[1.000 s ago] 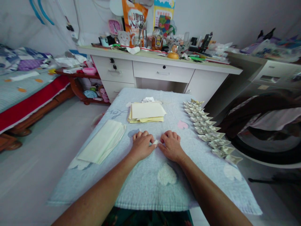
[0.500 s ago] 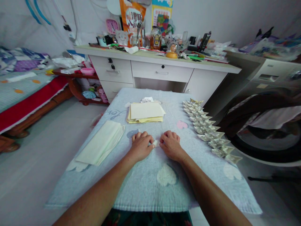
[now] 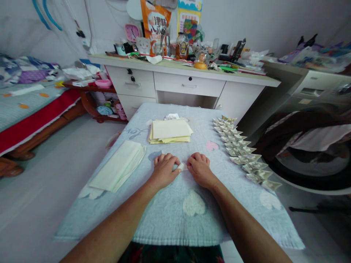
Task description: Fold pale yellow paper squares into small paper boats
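Observation:
My left hand point(image 3: 165, 168) rests on the cloth-covered table with its fingers curled and its thumb on a small folded piece of paper point(image 3: 182, 167). On the other side of that paper, my right hand point(image 3: 199, 167) is closed, its fingertips at the paper's right end. Most of the piece is hidden beneath the fingers. Beyond the hands lies a stack of cream and yellow paper sheets point(image 3: 172, 129). A pile of larger pale sheets point(image 3: 117, 166) is to the left. Folded paper boats point(image 3: 245, 158) stand in rows along the right side.
The blue cloth point(image 3: 164, 219) has heart prints and covers the table. A crumpled white tissue point(image 3: 171, 116) sits behind the paper stack. Farther back is a white desk point(image 3: 189, 84) crowded with jars and packets. A washing machine point(image 3: 315, 87) stands at right, a bed point(image 3: 35, 117) at left.
My right hand has shifted very slightly to the right, and a little more of the folded paper shows between the hands. The stacks and boats stay put.

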